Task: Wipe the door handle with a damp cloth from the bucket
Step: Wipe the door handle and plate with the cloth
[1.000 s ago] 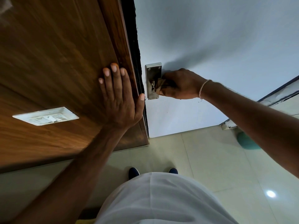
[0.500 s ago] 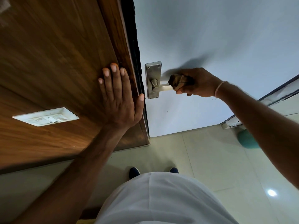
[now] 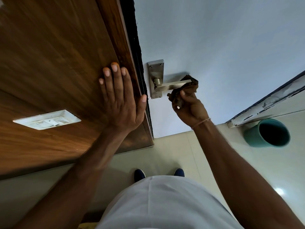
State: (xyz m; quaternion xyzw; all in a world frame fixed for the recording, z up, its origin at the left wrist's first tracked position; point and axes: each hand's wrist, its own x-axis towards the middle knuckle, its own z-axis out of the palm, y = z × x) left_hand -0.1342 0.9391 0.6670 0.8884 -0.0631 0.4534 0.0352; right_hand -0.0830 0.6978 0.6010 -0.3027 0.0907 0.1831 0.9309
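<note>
A steel lever door handle (image 3: 171, 85) on its backplate sits on the pale door (image 3: 214, 38). My right hand (image 3: 189, 108) is closed on a crumpled brown cloth (image 3: 183, 91), which touches the free end of the lever from below. My left hand (image 3: 122, 98) lies flat, fingers apart, against the wooden wall panel (image 3: 49, 55) beside the door's edge. A teal bucket (image 3: 268, 133) stands on the floor at the right, its inside dark.
A white switch plate (image 3: 47, 119) is set in the wood panel at the left. Cream floor tiles (image 3: 189, 154) lie below. My blue shoes (image 3: 139, 175) and white garment show at the bottom. A worn door frame edge (image 3: 264, 103) runs at the right.
My right hand slid the cloth from the backplate end along the lever to its free end, then dropped below the lever. The bucket came into fuller view. My left hand stayed put.
</note>
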